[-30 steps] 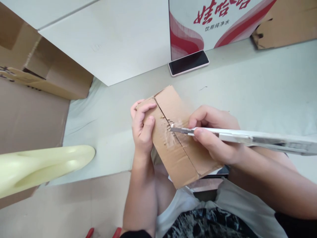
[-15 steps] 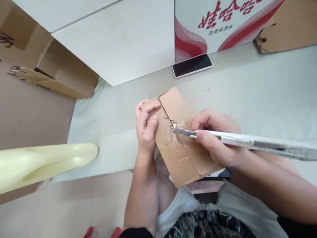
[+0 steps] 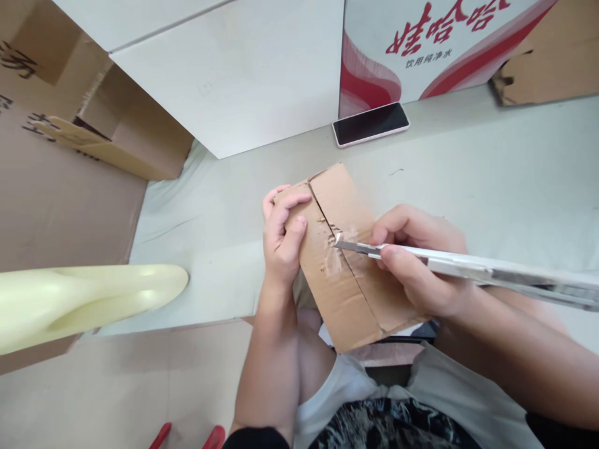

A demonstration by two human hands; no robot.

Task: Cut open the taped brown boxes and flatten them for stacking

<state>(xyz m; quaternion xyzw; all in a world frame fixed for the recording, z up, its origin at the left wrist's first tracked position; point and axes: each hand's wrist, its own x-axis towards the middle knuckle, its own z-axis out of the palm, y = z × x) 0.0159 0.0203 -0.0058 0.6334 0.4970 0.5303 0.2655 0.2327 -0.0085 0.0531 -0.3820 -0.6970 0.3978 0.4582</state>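
Observation:
A small brown cardboard box (image 3: 346, 305) is tilted above my lap at the table's front edge. My left hand (image 3: 286, 231) is closed around its left side, thumb and fingers lying on the top face. In my right hand (image 3: 416, 255) is a white utility knife (image 3: 486, 269), pinched near the blade end. Its metal blade (image 3: 352, 247) touches the box top at the seam between the flaps. Clear tape (image 3: 334, 265) there looks torn, and the cardboard around it has several ragged nicks.
Behind the box a phone (image 3: 371, 125) lies on the table (image 3: 219, 231), against a red and white carton (image 3: 374, 81). A white cabinet (image 3: 234, 81) and large cardboard boxes (image 3: 135, 118) stand at the back left. One pale yellow curved object (image 3: 116, 293) juts in from the left.
The whole view has shifted slightly, so everything on the table appears a little further right. Both hands keep their hold, and the blade stays at the seam near the torn tape.

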